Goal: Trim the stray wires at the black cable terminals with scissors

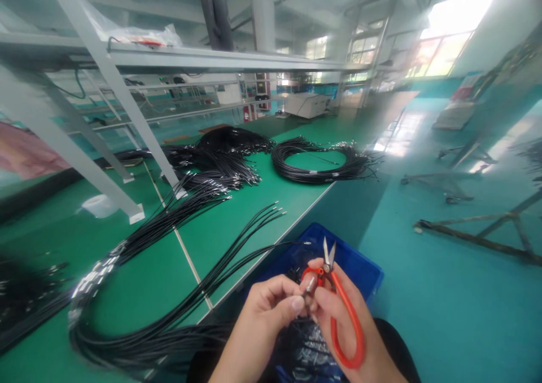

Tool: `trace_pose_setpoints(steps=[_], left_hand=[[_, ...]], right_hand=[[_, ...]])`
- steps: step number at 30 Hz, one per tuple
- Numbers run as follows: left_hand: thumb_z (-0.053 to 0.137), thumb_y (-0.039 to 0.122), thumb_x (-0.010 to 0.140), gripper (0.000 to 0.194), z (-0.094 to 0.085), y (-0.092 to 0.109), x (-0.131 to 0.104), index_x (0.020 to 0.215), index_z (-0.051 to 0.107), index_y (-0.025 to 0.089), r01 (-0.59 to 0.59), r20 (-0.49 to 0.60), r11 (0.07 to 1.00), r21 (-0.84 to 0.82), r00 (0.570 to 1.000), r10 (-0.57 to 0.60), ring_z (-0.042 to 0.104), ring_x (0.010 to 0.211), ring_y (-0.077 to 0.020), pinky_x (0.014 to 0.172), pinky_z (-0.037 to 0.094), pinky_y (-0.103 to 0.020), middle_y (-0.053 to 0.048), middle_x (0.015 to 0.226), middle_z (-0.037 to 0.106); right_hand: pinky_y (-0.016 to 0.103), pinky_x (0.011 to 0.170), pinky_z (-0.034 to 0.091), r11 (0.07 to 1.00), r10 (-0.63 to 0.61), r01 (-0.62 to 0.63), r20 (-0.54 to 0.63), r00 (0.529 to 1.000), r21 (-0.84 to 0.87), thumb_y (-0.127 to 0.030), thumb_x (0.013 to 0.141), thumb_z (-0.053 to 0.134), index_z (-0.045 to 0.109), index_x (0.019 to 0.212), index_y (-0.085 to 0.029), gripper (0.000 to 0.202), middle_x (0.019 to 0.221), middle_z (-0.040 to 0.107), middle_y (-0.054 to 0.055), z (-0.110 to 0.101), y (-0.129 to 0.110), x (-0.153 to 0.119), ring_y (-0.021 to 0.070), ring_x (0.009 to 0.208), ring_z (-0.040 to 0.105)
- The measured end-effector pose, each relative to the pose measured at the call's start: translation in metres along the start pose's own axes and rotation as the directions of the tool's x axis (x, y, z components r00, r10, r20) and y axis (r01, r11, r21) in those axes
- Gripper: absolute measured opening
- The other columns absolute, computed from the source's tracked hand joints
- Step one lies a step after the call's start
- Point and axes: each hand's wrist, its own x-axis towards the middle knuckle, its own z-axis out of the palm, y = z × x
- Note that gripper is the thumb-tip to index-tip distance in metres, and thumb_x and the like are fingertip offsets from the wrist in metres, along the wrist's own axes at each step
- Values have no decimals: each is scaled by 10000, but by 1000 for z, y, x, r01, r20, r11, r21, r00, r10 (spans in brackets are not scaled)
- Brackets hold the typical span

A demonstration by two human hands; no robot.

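My left hand (269, 304) is closed, pinching a small, shiny cable end (310, 287) between thumb and forefinger. What exactly is at the tip is partly hidden by the fingers. My right hand (325, 305) holds red-handled scissors (349, 307) in the palm. Their blades point up and away from me, slightly parted. Fingertips of the right hand also meet the left fingers at the small piece. Below both hands, a blue bin (366, 267) contains black cables and clear bags with shiny pieces. Black cables (228, 259) with metal tips curve over the bench edge on the left.
The green bench (249, 219) carries a coiled cable bundle (305, 174) and a heap of black cables (232, 140). White shelf posts (122, 89) rise from the bench at left. A white roll (99, 205) lies near them. Wheeled metal stands (478, 233) are on the right-hand floor.
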Motion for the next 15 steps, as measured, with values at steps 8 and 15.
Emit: trace_pose_setpoints(steps=[8,15], left_hand=[[620,226,762,149,0,2,1,657,605,122,57,-95,998,8,994,-56,337,513,-78,493,243,-193,3,591,574],[630,286,753,185,-4,3,3,684,613,115,58,-116,994,94,992,-47,353,498,-77,473,258,-194,-6,603,566]], right_hand=[[228,600,453,1000,-7,7,-21,1000,18,-198,640,755,570,968,-254,381,785,603,-25,3,5,2,121,638,546],[196,569,450,961,-108,74,-113,988,-267,-256,736,708,556,1033,-238,335,823,661,0,-14,-3,4,106,620,552]])
